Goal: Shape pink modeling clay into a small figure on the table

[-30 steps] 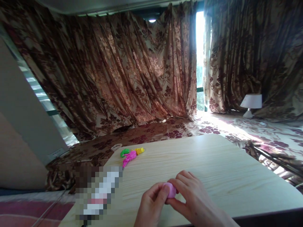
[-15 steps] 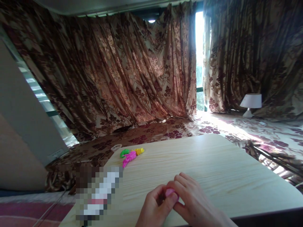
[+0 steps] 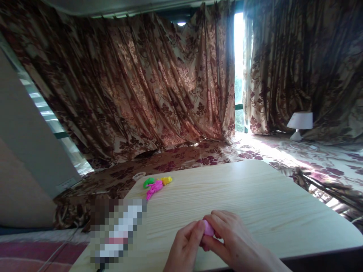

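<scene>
Two hands meet over the near edge of the counter (image 3: 244, 189), with a pink lump (image 3: 209, 228) between them. The left hand (image 3: 184, 247) has taken its thumb, which lay across the front of the lump, back to the lump's left side, so more pink shows than before. The right hand (image 3: 239, 238) has its thumb lower now, under the lump. Together they form the grip, thumbs and bent fingers pinching the lump and hiding part of it.

Along the counter's left edge lies a long item (image 3: 121, 230), too pixelated to identify. By the far left corner, a green toy (image 3: 148, 183), a magenta toy (image 3: 154, 187) and a yellow toy (image 3: 166, 180) sit bunched. Patterned curtains (image 3: 170, 83) hang beyond the far edge; past the far right corner stands a white lamp (image 3: 300, 120).
</scene>
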`<state>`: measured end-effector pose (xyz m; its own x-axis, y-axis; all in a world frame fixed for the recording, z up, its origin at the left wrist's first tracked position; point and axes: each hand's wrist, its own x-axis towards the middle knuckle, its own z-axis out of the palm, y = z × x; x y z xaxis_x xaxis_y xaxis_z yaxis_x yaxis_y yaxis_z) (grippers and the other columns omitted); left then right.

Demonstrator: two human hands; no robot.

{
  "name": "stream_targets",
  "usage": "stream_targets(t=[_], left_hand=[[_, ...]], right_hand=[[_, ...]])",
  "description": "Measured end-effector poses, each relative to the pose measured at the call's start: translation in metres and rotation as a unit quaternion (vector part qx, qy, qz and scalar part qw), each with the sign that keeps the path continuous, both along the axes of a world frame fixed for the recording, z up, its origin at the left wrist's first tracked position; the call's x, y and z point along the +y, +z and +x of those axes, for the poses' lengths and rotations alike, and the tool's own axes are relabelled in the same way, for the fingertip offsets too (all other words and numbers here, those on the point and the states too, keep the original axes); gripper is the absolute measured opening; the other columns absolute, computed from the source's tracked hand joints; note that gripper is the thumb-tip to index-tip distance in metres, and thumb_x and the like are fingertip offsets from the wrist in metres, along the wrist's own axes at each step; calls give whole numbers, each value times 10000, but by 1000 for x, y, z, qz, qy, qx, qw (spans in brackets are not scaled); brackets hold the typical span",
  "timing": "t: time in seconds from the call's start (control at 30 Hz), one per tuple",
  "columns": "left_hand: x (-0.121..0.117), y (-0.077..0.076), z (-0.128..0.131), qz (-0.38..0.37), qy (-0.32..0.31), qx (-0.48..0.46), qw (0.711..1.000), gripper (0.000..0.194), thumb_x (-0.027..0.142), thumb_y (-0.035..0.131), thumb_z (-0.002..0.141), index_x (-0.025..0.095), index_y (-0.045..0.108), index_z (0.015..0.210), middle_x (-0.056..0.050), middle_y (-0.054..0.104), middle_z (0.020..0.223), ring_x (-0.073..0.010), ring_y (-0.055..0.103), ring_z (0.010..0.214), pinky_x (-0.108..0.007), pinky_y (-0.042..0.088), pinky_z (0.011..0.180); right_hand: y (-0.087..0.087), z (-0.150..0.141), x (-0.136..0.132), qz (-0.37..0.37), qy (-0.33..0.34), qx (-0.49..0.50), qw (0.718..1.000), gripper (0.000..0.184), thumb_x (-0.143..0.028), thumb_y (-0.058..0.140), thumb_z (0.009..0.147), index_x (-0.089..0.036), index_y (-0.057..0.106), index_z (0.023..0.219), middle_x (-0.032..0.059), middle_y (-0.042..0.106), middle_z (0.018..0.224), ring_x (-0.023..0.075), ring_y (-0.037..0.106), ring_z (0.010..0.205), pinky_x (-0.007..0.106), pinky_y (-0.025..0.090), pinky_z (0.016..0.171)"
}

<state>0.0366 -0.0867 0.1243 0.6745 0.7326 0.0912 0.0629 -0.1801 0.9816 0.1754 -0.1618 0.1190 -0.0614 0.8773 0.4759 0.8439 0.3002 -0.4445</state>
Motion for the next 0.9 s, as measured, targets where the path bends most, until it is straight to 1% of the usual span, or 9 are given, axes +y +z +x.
stream_targets(t=[0.07, 0.13, 0.23, 0.3, 0.43, 0.57, 0.7, 0.8, 0.9], left_hand=[[3, -9, -2, -40, 14, 13, 999, 467, 586, 510, 764, 153, 664, 684, -33, 631, 675, -189, 550, 711, -280, 446, 744], [6, -21, -7, -70, 29, 25, 997, 497, 604, 481, 771, 152, 685, 799, -52, 657, 755, -212, 571, 784, -316, 446, 811], [8, -31, -11, -38, 40, 20, 998, 485, 594, 523, 749, 181, 675, 952, -56, 666, 896, -226, 563, 914, -322, 421, 875], [9, -29, -10, -10, 23, 16, 1000, 460, 578, 530, 754, 182, 676, 936, -51, 659, 903, -218, 556, 911, -304, 427, 844], [7, -14, 0, 7, -52, -6, 999, 458, 559, 499, 790, 132, 665, 772, -33, 610, 676, -174, 530, 702, -262, 428, 660], [6, -9, 3, -4, -42, -38, 998, 389, 499, 537, 793, 128, 649, 828, -49, 636, 739, -188, 554, 758, -269, 432, 708], [7, -8, 0, -14, -57, -48, 997, 326, 448, 582, 779, 129, 646, 763, -49, 642, 734, -187, 562, 750, -267, 432, 710], [6, -8, 1, -28, -49, -61, 997, 379, 469, 517, 818, 131, 666, 736, -48, 647, 724, -175, 549, 712, -264, 427, 693], [4, -10, 1, -36, 15, -44, 998, 401, 500, 525, 800, 142, 678, 703, -40, 644, 685, -183, 545, 700, -267, 420, 697]], right_hand=[[4, -1, -2, 0, 11, 8, 1000, 132, -302, 601, 850, -191, 539, 885, 4, 584, 834, 160, 522, 782, 267, 367, 717], [7, -1, -4, -2, 25, 14, 1000, 255, -339, 650, 809, -196, 530, 983, 11, 590, 887, 169, 525, 829, 265, 374, 749], [7, -2, -5, -4, 31, 10, 999, 197, -328, 648, 811, -193, 543, 912, 9, 584, 862, 160, 523, 817, 250, 378, 733], [5, -2, -4, 6, 19, -3, 1000, 127, -285, 615, 836, -183, 541, 829, 7, 579, 811, 150, 522, 769, 246, 375, 700], [0, -4, 1, 16, -10, -23, 1000, 69, -205, 578, 841, -172, 544, 791, 5, 585, 749, 145, 528, 694, 247, 373, 641], [-3, -7, 4, 5, -26, -11, 1000, 84, -219, 622, 812, -179, 564, 857, 13, 622, 806, 163, 564, 736, 248, 399, 656], [-4, -7, 0, 50, -14, 20, 998, 438, -182, 663, 766, -181, 489, 1168, 32, 635, 941, 184, 572, 868, 267, 405, 782], [1, -6, -3, 25, 10, 35, 999, 254, -191, 622, 806, -192, 535, 1043, 11, 608, 856, 158, 554, 794, 242, 402, 711], [6, -4, -6, 3, 11, 23, 1000, 45, -215, 582, 846, -190, 554, 870, 4, 588, 792, 150, 533, 741, 245, 377, 668]])
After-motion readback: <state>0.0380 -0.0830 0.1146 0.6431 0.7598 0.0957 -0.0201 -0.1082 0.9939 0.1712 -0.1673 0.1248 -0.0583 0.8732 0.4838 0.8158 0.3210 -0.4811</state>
